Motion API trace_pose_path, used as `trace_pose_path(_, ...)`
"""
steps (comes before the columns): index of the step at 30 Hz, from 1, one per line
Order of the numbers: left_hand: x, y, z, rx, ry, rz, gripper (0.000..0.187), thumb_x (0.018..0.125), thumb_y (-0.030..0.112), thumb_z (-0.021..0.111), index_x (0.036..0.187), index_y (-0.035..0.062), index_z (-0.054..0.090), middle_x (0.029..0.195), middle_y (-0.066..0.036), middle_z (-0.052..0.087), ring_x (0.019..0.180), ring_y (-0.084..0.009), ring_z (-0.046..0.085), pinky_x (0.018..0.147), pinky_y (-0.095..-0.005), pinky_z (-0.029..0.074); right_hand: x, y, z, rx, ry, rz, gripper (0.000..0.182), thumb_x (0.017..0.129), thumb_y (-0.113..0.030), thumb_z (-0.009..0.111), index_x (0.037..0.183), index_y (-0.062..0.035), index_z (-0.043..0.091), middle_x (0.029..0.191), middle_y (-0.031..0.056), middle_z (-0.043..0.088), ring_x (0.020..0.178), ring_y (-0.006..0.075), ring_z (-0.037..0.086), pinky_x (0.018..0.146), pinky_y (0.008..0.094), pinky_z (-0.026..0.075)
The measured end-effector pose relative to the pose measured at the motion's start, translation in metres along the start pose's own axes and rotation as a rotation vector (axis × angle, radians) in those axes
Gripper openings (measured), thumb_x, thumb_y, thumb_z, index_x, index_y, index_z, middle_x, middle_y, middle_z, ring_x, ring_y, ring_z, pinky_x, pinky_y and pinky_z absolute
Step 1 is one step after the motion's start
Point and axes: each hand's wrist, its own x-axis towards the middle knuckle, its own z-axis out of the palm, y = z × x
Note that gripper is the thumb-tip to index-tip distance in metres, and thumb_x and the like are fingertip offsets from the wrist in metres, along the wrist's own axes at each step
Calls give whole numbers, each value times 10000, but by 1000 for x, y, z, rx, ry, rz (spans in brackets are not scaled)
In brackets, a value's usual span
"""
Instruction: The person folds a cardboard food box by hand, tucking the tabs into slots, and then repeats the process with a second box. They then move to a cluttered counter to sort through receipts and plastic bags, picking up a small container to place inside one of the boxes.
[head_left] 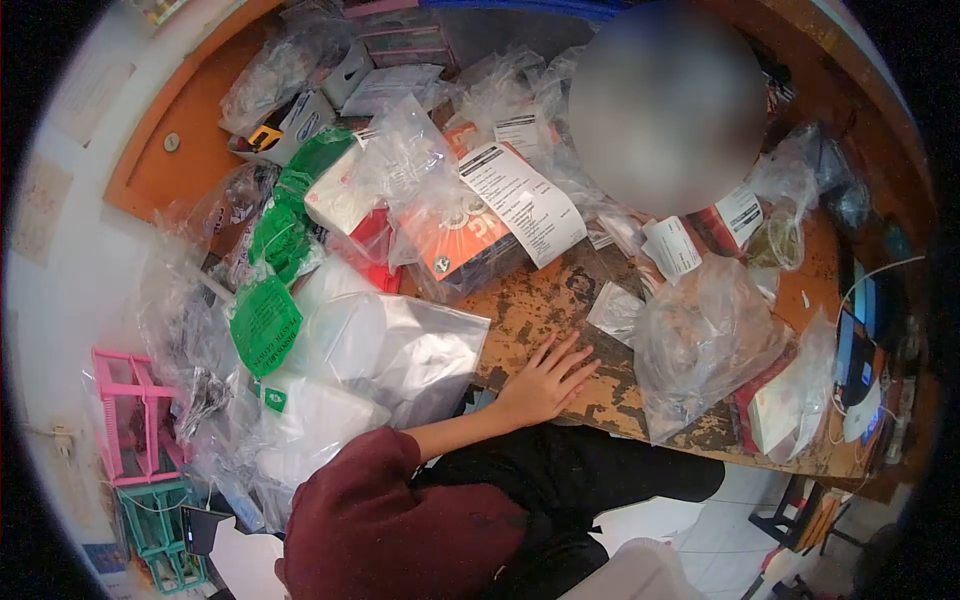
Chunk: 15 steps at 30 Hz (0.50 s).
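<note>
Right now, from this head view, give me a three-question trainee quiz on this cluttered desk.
1. True or false: the left hand lies flat, fingers spread, on the worn wooden table.
2. What colour is the upper plastic rack at the left edge? A pink, B blue, C yellow.
3. Fill in: the printed paper slip lies on a bagged ___ box.
Key: 1 true; 2 A; 3 orange.
</note>
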Motion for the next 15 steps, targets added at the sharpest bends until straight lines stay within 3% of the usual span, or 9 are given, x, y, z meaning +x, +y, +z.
trace_pose_path(4, 0, 0, 1, -8, -1, -9, 396, 850, 234, 446, 1220, 94, 428, 1246, -119, 405, 1225, -309, 289, 1011, -483, 199, 3, 9, 7, -31, 118, -48, 466, 914, -318, 342, 1046, 85, 535, 1009, 231, 570, 898, 342, 562, 788, 354, 426)
trace_pose_path(7, 2, 1, 2, 20, -22, -16, 401, 849, 249, 436, 1213, 81, 437, 1234, -117, 415, 1229, -305, 284, 1011, -480, 196, -3, 7, 1, 0, 71, -3, 465, 911, -325, 345, 1034, 75, 548, 980, 233, 578, 873, 347, 567, 764, 357, 429)
trace_pose_path(9, 4, 3, 3, 13, -41, 9, 396, 849, 245, 435, 1212, 85, 437, 1231, -116, 415, 1229, -303, 285, 1010, -480, 197, -6, -13, -3, -28, 75, -122, 460, 906, -324, 348, 1033, 69, 549, 960, 236, 581, 851, 354, 567, 749, 360, 429)
trace_pose_path(15, 7, 6, 0, 28, -57, -13, 365, 852, 202, 430, 1203, 106, 444, 1214, -114, 418, 1211, -311, 299, 1004, -487, 205, 2, 6, 3, -23, 82, -45, 462, 902, -329, 339, 987, 63, 568, 922, 238, 587, 820, 352, 571, 722, 364, 434)
